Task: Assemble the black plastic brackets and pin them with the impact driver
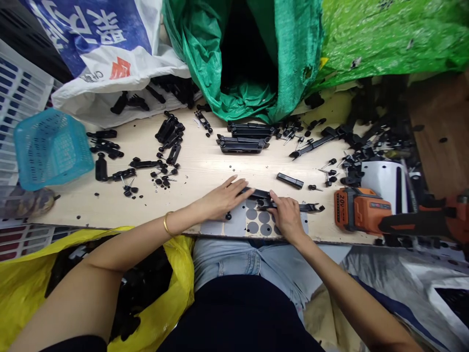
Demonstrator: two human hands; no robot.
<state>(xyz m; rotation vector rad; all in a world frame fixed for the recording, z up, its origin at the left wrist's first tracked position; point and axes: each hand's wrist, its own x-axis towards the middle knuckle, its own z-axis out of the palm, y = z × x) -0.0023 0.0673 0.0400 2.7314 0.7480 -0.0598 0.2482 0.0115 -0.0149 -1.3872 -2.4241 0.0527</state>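
My left hand (224,198) reaches in from the left with its fingers stretched out, the fingertips touching the left end of a black plastic bar (259,194). My right hand (287,215) is closed on that bar's right end, thumb and fingers bent around it. Beneath the right hand a second black arm-like part (311,208) sticks out to the right; whether the two parts are joined I cannot tell. Under both hands lies a sheet with grey round stickers (252,227). A small black knob (228,215) sits below my left palm. Beyond the right hand rests a short black bar (289,180).
An orange cordless tool (366,210) lies at right, near loose screw knobs (331,171). Stacked black assemblies (244,144) stand before a green sack (296,63). Black parts (170,129) and a blue basket (53,149) are at left. A yellow bag (183,269) hangs below the table edge.
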